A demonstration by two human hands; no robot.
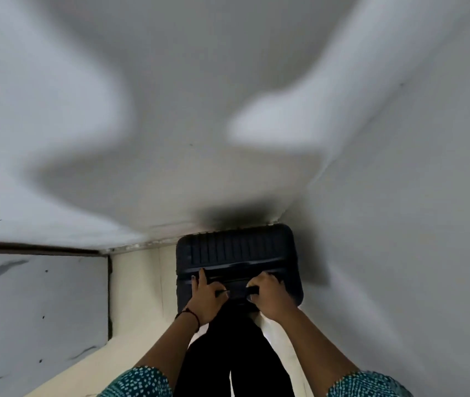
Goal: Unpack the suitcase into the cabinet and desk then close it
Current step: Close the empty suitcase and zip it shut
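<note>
Here we see one black suitcase (239, 262), shut, standing upright on the pale floor (139, 285) in the corner where two white walls meet. Its ribbed shell faces up toward the camera. The back of the suitcase sits against the far wall (170, 138); the side wall (399, 224) runs just beside its right edge.

Two hands, both on the top of the suitcase. Our left hand (206, 299) rests near the left end of the carry handle (236, 290), index finger stretched forward along the shell, other fingers curled around a dark bar end. Our right hand (271, 296) is curled closed around the right end of the same handle, thumb tucked under. So both grips are on the handle; the left one is looser, one finger out straight.

One dark thread band (192, 316) circles the left wrist. Two teal dotted sleeves (139, 382) show at the bottom, one per arm. Black trousers (236, 353) run down between the arms, directly below the suitcase.

Left of the suitcase, one grey panel (39, 310) with a dark top edge stands against the far wall, apart from the case by a strip of floor. We cannot tell whether it is the cabinet or something else.

Heavy motion blur over the upper walls.
</note>
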